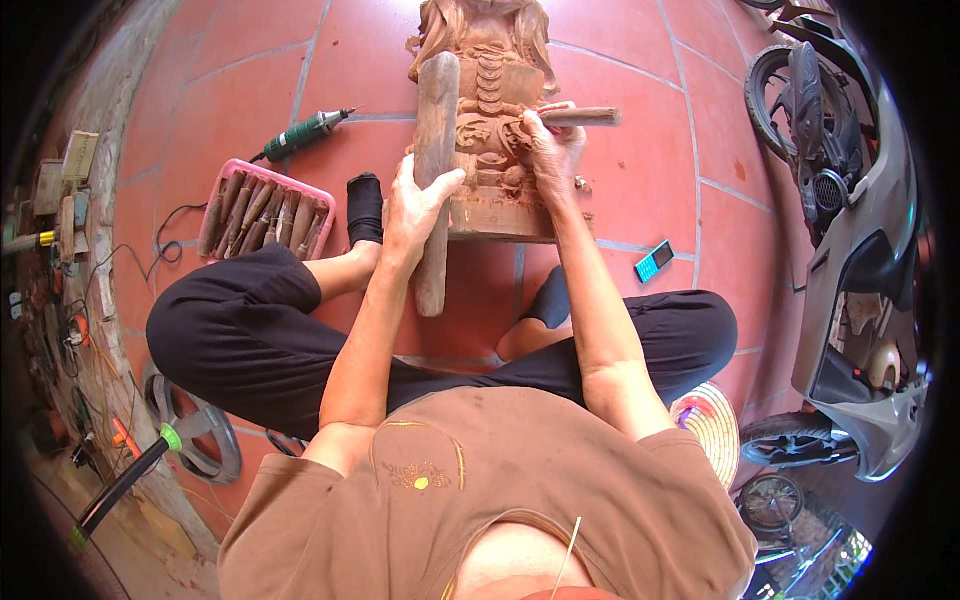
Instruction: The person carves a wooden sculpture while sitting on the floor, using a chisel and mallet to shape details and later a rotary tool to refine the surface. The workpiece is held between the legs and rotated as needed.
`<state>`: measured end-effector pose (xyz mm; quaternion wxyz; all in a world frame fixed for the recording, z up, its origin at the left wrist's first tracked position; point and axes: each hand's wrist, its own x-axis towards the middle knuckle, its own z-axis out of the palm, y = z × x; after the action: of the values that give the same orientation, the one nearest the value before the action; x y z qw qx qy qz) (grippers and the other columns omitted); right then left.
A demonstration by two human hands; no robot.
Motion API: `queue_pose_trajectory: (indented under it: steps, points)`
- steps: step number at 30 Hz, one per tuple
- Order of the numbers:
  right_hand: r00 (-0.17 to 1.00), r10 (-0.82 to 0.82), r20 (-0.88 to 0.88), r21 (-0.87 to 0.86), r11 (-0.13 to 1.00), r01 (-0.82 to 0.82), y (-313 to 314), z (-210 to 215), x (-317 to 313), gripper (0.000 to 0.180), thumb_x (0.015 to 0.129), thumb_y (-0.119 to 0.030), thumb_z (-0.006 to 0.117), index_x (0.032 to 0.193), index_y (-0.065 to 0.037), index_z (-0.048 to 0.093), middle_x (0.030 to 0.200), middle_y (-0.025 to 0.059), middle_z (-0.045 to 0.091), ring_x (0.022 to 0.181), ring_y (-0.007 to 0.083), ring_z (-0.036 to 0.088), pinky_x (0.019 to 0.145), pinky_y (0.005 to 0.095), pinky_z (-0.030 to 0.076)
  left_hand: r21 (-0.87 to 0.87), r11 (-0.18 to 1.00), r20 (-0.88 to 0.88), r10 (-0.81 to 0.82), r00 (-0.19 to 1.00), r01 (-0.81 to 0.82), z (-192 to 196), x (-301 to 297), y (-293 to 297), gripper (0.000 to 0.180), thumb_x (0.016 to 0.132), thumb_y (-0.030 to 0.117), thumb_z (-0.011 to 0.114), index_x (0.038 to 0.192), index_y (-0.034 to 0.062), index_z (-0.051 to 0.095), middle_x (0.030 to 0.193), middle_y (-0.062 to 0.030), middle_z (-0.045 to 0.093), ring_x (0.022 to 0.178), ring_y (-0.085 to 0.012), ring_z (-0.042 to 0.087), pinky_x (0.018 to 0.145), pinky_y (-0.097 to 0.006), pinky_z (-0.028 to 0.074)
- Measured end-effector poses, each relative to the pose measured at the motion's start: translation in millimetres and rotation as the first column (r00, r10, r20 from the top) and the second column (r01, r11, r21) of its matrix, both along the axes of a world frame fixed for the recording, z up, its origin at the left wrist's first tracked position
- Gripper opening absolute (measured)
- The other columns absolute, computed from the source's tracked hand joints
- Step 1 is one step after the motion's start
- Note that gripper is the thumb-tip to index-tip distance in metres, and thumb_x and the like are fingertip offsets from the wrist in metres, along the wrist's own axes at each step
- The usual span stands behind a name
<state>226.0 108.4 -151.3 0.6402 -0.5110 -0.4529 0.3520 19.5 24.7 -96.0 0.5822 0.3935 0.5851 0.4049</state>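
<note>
A carved wooden figure point(503, 218) lies on the tiles before me, its front covered in relief. My left hand point(406, 208) is closed round a long, flat wooden mallet point(436, 120), thumb across its face; the mallet extends over the carving's left side. At the carving's right side, my right hand point(556, 158) grips a carving chisel by its wooden handle point(592, 117), which points right. The chisel's blade end is hidden by my fingers near the relief.
Left of my foot sits a pink basket point(327, 197) of wooden-handled chisels, with a green corded rotary tool point(302, 134) beyond it. A blue mobile phone point(654, 261) lies on the red tiles at right. A motorbike point(850, 260) stands far right; a pedestal fan point(195, 435) is at left.
</note>
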Motion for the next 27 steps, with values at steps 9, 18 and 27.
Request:
queue_pose_trajectory:
  steps: [9, 18, 27]
  points:
    - [0.985, 0.172, 0.007, -0.099, 0.980, -0.171, -20.9, 23.9, -1.2, 0.015, 0.087, 0.001, 0.073, 0.091, -0.005, 0.060, 0.084, -0.0021, 0.062, 0.079, 0.0055, 0.057, 0.073, 0.0216, 0.047, 0.136, 0.990, 0.034, 0.031, 0.999, -0.035, -2.7, 3.5, -0.1, 0.051, 0.088, 0.027, 0.077, 0.125, 0.0003, 0.054, 0.077, -0.0026, 0.061, 0.052, -0.0096, 0.055, 0.047, -0.025, 0.045]
    - [0.988, 0.151, -0.017, -0.069, 0.986, -0.152, -3.8, 11.8, 10.2, 0.015, 0.089, 0.001, 0.074, 0.097, -0.002, 0.062, 0.089, 0.0068, 0.070, 0.085, 0.0146, 0.071, 0.078, 0.0273, 0.060, 0.051, 0.999, 0.036, 0.000, 0.999, -0.002, 5.0, 2.3, -0.8, 0.054, 0.086, 0.027, 0.076, 0.127, -0.0006, 0.055, 0.099, -0.0106, 0.066, 0.065, -0.0144, 0.063, 0.052, -0.028, 0.052]
    - [0.967, 0.226, 0.117, -0.198, 0.960, -0.200, -33.7, 22.9, 28.6, 0.010, 0.087, 0.000, 0.070, 0.091, -0.004, 0.062, 0.084, 0.0006, 0.066, 0.080, 0.0077, 0.064, 0.073, 0.0243, 0.051, 0.028, 1.000, -0.012, -0.014, 1.000, 0.015, 4.7, -1.2, -0.9, 0.055, 0.086, 0.027, 0.076, 0.128, -0.0003, 0.055, 0.102, -0.0110, 0.068, 0.066, -0.0143, 0.063, 0.053, -0.028, 0.052]
